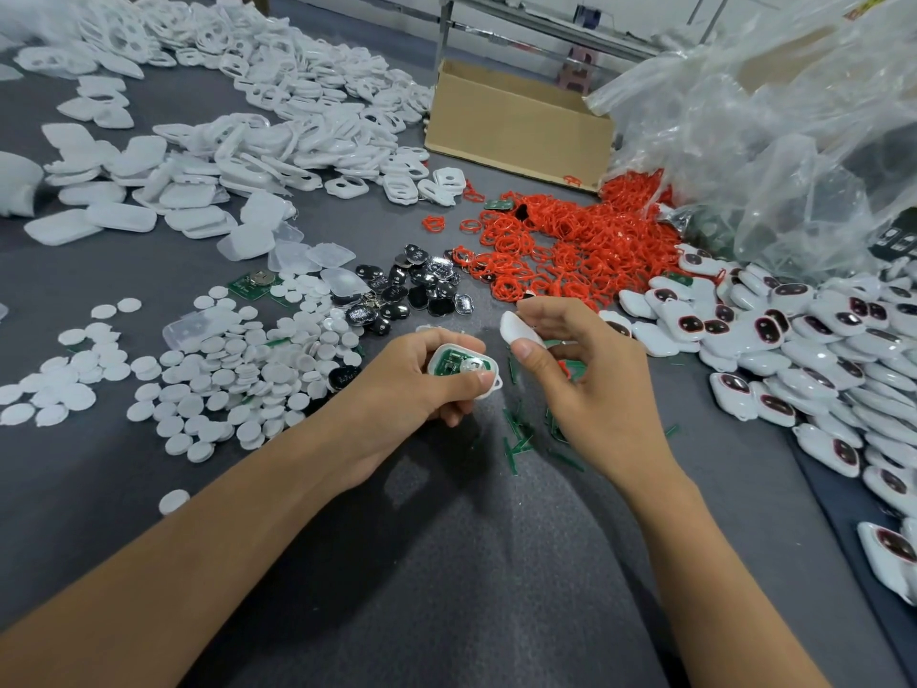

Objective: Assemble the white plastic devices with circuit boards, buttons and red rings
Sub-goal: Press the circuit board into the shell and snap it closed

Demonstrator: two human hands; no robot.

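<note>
My left hand [412,384] grips a white device shell [464,365] with a green circuit board and a round cell seated inside it, the thumb over its right end. My right hand [585,374] pinches a white plastic cover [516,329] between thumb and fingers, just right of and slightly above the shell, apart from it. Red rings [560,240] lie heaped behind the hands. Black and silver buttons [412,290] sit in a cluster to the left of the rings. White round discs [238,369] spread out at the left.
Finished white devices with dark buttons [804,350] pile up at the right. White shells and frames [238,131] cover the far left. A cardboard box [516,121] and a clear plastic bag [774,121] stand behind. Green board offcuts [521,434] litter the grey mat.
</note>
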